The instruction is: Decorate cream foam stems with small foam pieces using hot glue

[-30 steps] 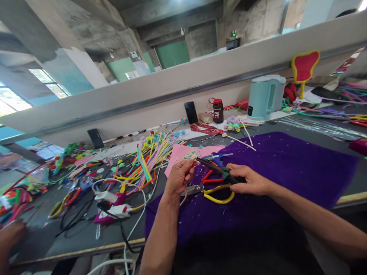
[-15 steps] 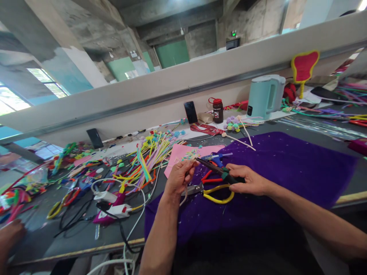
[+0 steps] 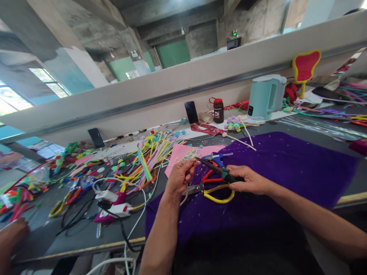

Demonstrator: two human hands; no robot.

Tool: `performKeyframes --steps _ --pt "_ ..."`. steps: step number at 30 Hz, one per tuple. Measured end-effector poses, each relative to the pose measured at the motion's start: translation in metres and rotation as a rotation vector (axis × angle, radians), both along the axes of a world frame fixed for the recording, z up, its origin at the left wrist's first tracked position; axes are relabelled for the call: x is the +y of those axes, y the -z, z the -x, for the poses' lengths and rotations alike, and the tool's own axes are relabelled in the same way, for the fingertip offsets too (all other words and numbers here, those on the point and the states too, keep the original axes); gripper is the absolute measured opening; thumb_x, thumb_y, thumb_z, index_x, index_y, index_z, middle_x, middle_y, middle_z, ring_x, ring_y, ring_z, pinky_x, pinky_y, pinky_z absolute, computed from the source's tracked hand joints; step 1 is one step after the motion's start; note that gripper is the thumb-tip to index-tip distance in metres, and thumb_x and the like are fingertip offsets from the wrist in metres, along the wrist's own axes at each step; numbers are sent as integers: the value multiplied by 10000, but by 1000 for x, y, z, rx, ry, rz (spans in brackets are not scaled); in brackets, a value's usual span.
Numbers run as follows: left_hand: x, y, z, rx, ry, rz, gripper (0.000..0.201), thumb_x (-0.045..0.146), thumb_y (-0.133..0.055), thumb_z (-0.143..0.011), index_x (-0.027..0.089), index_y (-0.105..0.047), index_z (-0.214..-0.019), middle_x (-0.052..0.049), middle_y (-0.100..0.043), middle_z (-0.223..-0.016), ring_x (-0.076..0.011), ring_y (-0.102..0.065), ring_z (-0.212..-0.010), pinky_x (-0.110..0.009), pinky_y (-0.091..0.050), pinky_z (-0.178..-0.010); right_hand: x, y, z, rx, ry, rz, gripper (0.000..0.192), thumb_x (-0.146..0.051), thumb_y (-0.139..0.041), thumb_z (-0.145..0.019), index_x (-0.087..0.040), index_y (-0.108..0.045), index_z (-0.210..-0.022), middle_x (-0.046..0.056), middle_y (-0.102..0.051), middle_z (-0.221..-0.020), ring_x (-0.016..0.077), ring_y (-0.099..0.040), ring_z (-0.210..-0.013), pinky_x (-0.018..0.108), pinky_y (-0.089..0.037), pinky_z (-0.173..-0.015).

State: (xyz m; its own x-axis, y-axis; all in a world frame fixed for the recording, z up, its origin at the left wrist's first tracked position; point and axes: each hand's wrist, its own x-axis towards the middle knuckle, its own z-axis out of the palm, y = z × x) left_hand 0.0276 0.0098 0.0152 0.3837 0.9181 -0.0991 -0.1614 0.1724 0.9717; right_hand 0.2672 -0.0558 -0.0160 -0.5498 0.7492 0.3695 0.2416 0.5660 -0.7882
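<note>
1. The left hand (image 3: 180, 176) is closed into a narrow pinch, with thumb and fingertips gripping a small craft piece (image 3: 191, 155) with pale, multi-coloured bits at its top. The piece sits just above the near edge of the pink sheet (image 3: 179, 152).
2. The right hand (image 3: 249, 180) is wrapped around the handle of a dark, thin-tipped tool (image 3: 218, 170). The tool slants up and to the left, and its tip reaches the craft piece held by the left hand.
3. Both hands hover over the purple cloth (image 3: 286, 168) spread on the workbench (image 3: 83, 236).
4. Yellow-handled scissors (image 3: 213, 191) lie on the cloth directly below and between the hands, beside red-handled pliers (image 3: 210, 177).
5. A pale blue kettle (image 3: 265, 96) stands with its lid shut at the far edge of the bench; its contents cannot be seen.
6. A dark bottle with a red cap (image 3: 218, 110) stands capped to the left of the kettle, near a black phone (image 3: 190, 112) leaning on the wall.
7. A heap of coloured pipe cleaners (image 3: 146, 160) lies left of the pink sheet.
8. Another person's hand (image 3: 11, 238) rests at the lower left corner.
</note>
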Motion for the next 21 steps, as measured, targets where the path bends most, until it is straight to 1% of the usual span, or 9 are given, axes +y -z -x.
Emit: performKeyframes --steps 3,5,8,11,16,21 --pt "0 0 -1 5 -12 -10 261 370 -628 -691 112 -621 -722 60 -457 -436 9 -282 -286 -136 -143 -307 0 1 0 9 -6 11 269 -366 -507 -819 -130 -538 -694 8 -433 -733 123 -412 -686 251 -336 -620" --pt "0 1 -2 2 -52 -40 268 379 -628 -687 114 -624 -724 61 -459 -437 9 -278 -288 -137 -149 -310 -1 1 1 9 19 -3 274 -375 -510 -813 -131 -539 -693 10 -426 -734 125 -409 -686 254 -339 -623" --pt "1 3 -3 4 -136 -120 272 383 -618 -697 113 -631 -730 55 -467 -454 8 -287 -303 -140 -152 -317 -2 1 2 -8 65 -36 259 -368 -524 -800 -132 -545 -696 16 -424 -743 134 -413 -696 263 -348 -637" --pt "0 4 -4 26 -184 -197 274 385 -605 -714 114 -633 -738 47 -476 -479 1 -309 -329 -146 -157 -323 -3 0 3 -15 66 -48 239 -343 -539 -788 -135 -528 -671 21 -431 -751 141 -422 -709 267 -357 -649" --pt "-3 4 -6 84 -200 -256 275 400 -599 -714 130 -639 -745 43 -490 -494 -12 -322 -347 -160 -169 -332 -4 -1 3 -27 77 -48 211 -319 -548 -781 -134 -533 -682 34 -447 -771 149 -431 -726 275 -364 -659" --pt "-4 5 -7 105 -196 -303 263 382 -588 -730 129 -649 -766 33 -493 -521 -15 -323 -374 -160 -184 -344 -3 0 2 -17 87 -41 223 -335 -546 -784 -130 -547 -695 33 -451 -764 142 -432 -706 273 -368 -643"
